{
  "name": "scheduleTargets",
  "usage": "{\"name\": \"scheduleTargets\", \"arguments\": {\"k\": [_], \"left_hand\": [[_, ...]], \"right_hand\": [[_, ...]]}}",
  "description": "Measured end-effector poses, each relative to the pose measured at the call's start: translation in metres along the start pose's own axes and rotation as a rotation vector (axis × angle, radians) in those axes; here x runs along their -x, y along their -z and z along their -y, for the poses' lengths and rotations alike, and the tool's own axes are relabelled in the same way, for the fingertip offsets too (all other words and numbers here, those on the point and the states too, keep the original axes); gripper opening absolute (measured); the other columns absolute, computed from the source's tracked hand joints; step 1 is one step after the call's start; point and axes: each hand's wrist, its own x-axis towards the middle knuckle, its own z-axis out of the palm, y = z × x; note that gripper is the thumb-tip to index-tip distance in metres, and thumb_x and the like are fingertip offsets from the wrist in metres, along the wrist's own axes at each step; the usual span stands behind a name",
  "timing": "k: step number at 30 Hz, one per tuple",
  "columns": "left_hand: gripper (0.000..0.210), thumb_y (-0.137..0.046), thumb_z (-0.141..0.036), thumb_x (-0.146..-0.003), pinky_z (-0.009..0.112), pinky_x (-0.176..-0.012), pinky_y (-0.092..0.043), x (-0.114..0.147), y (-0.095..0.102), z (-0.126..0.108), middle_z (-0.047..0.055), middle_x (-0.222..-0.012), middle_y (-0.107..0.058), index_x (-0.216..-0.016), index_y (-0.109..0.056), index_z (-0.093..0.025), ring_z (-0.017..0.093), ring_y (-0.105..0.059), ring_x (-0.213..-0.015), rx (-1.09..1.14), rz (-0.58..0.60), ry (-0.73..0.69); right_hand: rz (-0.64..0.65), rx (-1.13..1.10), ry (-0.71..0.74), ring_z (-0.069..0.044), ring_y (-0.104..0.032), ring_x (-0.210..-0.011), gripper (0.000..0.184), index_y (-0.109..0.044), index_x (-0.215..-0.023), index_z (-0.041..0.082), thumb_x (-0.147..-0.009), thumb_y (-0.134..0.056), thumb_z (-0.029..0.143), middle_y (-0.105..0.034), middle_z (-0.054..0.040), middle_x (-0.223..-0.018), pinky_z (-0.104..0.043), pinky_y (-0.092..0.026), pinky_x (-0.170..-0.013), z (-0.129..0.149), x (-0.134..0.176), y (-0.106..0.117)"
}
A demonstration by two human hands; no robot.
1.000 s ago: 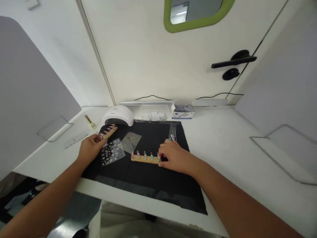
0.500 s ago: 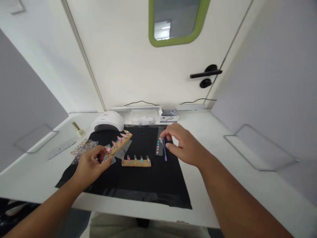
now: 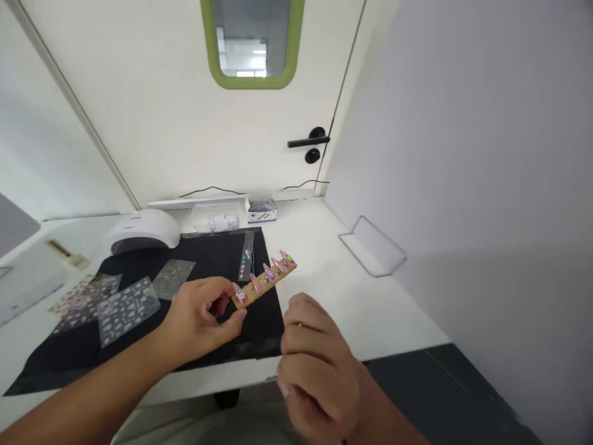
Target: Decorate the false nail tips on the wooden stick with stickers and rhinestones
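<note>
My left hand (image 3: 201,318) pinches one end of a wooden nail-tip display strip (image 3: 264,284) between thumb and fingers, holding it tilted above the black mat. Several pink pointed false nails (image 3: 256,284) stand along the strip, some decorated with pink, blue and green pieces. Just right of and below the strip, my right hand (image 3: 319,364) is curled closed, apart from it. Whatever lies inside those fingers is hidden. Behind the strip, a clear sheet (image 3: 241,262) carries a row of small coloured charms, with a thin stick (image 3: 252,259) beside it.
The black mat (image 3: 208,247) covers part of the white table (image 3: 306,235). Clear sticker sheets (image 3: 127,309) lie on its left. A white nail lamp (image 3: 143,228), plastic tray (image 3: 197,217), small box (image 3: 262,213) and polish bottle (image 3: 74,259) stand behind. A wire frame (image 3: 373,247) is at right.
My right hand has left the charm sheet and come back toward me, curling closed. The held strip has moved toward the right hand. The view has turned right; the second strip is no longer visible.
</note>
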Motion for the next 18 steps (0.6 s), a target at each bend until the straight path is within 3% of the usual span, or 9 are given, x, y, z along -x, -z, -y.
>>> {"name": "scheduleTargets", "arguments": {"k": [6, 9, 11, 13, 14, 16, 18], "left_hand": [[0.007, -0.064, -0.027, -0.075, 0.021, -0.045, -0.034, 0.02, -0.015, -0.008, -0.006, -0.049, -0.052, -0.072, -0.063, -0.02, 0.009, -0.045, -0.042, 0.012, 0.018, -0.023], [0.009, -0.063, -0.028, -0.076, 0.022, -0.047, -0.036, 0.028, -0.023, -0.014, -0.005, -0.05, -0.053, -0.073, -0.063, -0.02, 0.009, -0.047, -0.044, 0.032, 0.057, -0.042], [0.01, -0.061, -0.029, -0.078, 0.022, -0.047, -0.036, 0.031, -0.029, -0.017, -0.004, -0.051, -0.054, -0.073, -0.063, -0.02, 0.01, -0.048, -0.044, 0.04, 0.088, -0.049], [0.01, -0.06, -0.028, -0.078, 0.022, -0.048, -0.036, 0.031, -0.038, -0.021, -0.004, -0.052, -0.055, -0.074, -0.063, -0.02, 0.01, -0.048, -0.045, 0.039, 0.129, -0.05], [0.01, -0.06, -0.027, -0.078, 0.023, -0.048, -0.036, 0.03, -0.043, -0.022, -0.003, -0.052, -0.056, -0.073, -0.063, -0.02, 0.01, -0.048, -0.046, 0.034, 0.158, -0.049], [0.009, -0.061, -0.026, -0.076, 0.023, -0.049, -0.037, 0.026, -0.056, -0.027, -0.002, -0.054, -0.058, -0.07, -0.063, -0.02, 0.01, -0.05, -0.047, 0.016, 0.232, -0.042], [0.011, -0.064, -0.026, -0.075, 0.023, -0.05, -0.038, 0.018, -0.071, -0.031, -0.001, -0.057, -0.06, -0.067, -0.062, -0.019, 0.011, -0.052, -0.05, -0.018, 0.312, -0.023]], "right_hand": [[-0.139, 0.067, -0.102, -0.017, -0.037, -0.063, 0.018, -0.043, -0.073, 0.022, -0.07, -0.049, 0.006, -0.038, 0.0021, -0.062, -0.035, -0.032, -0.06, 0.021, 0.015, 0.028], [-0.11, 0.107, -0.195, -0.018, -0.04, -0.064, 0.019, -0.041, -0.069, 0.023, -0.078, -0.051, 0.01, -0.04, 0.002, -0.059, -0.038, -0.036, -0.062, 0.042, 0.021, 0.03], [0.001, 0.079, -0.177, -0.017, -0.043, -0.062, 0.027, -0.038, -0.065, 0.023, -0.087, -0.052, 0.015, -0.041, 0.004, -0.055, -0.041, -0.041, -0.069, 0.054, 0.028, 0.019], [0.176, -0.049, -0.008, -0.012, -0.049, -0.064, 0.041, -0.031, -0.059, 0.022, -0.089, -0.058, 0.018, -0.048, 0.0061, -0.057, -0.034, -0.043, -0.071, 0.06, 0.04, -0.004], [0.297, -0.041, -0.042, -0.01, -0.055, -0.074, 0.046, -0.031, -0.057, 0.022, -0.09, -0.062, 0.018, -0.055, 0.0056, -0.064, -0.03, -0.045, -0.078, 0.061, 0.047, -0.018], [0.331, -0.108, 0.098, -0.007, -0.058, -0.086, 0.047, -0.033, -0.056, 0.022, -0.092, -0.063, 0.019, -0.063, 0.0063, -0.074, -0.023, -0.044, -0.084, 0.058, 0.06, -0.048], [0.47, -0.215, 0.183, -0.003, -0.059, -0.089, 0.039, -0.042, -0.062, 0.023, -0.097, -0.058, 0.023, -0.067, 0.0082, -0.08, -0.019, -0.043, -0.087, 0.053, 0.07, -0.072]]}}
